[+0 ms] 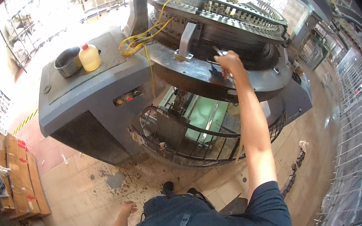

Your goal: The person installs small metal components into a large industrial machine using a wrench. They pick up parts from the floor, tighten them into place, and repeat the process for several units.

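Note:
My right arm reaches forward to the large round machine, which looks like a circular knitting machine. Closed in a grip, my right hand [230, 63] is just above the machine's metal ring [169, 62]. A slim shiny metal hand tool [219, 52] sticks out of that hand; its exact kind is too small to make out. Beside the grip, a bent metal bracket [186, 40] stands on the ring. My left hand [128, 207] hangs low by my body, fingers apart, holding nothing.
Yellow cords [136, 45] lie over the ring's left side. A dark pot [68, 62] and a yellowish plastic jug [90, 58] stand on the grey housing [98, 81]. A curved black guard rail [193, 156] runs below the ring. Wooden crates [26, 179] stand lower left.

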### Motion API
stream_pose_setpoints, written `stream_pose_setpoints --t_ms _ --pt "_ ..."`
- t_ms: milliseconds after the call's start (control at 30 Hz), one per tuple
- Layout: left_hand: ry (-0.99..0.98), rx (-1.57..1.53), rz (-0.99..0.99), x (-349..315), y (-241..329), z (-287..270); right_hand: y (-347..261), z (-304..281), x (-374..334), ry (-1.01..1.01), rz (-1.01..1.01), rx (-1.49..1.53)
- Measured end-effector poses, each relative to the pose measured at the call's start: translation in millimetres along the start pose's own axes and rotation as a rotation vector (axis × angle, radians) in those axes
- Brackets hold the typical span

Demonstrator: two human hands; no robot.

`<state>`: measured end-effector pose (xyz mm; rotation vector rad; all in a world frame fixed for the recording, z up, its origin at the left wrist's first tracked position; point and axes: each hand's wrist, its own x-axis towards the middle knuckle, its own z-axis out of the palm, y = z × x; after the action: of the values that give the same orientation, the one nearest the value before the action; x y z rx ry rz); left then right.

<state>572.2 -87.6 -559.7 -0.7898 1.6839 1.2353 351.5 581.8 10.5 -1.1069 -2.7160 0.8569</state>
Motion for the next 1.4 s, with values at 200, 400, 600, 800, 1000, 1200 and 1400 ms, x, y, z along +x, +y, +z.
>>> stream_pose_setpoints --t_ms 200,400,600,800,1000,1200,1400 --pt "-0.033 -0.014 0.16 0.4 65.5 5.3 31.2 -2.4 70.5 -0.084 0.09 -0.02" --pt "0.003 0.105 0.181 -10.2 94.0 52.2 174.7 -80.5 113.5 0.14 0.182 -0.213" --pt "-0.182 0.463 0.345 -58.2 132.2 152.6 263.0 -125.1 59.1 0.214 0.106 0.127" --pt "-0.695 0.505 0.624 -140.4 187.9 364.2 403.4 -100.3 -217.4 -0.278 0.049 0.31" --pt "-0.866 -0.165 -0.084 -153.1 145.1 657.8 569.2 -56.7 -383.5 -0.657 0.363 0.572" --pt "-0.772 0.569 0.094 -161.8 70.6 826.5 794.5 1.2 -504.4 -0.411 0.807 0.469" --pt "-0.881 1.033 0.304 -176.5 39.5 986.5 915.1 98.3 -629.7 -0.273 1.445 0.922"
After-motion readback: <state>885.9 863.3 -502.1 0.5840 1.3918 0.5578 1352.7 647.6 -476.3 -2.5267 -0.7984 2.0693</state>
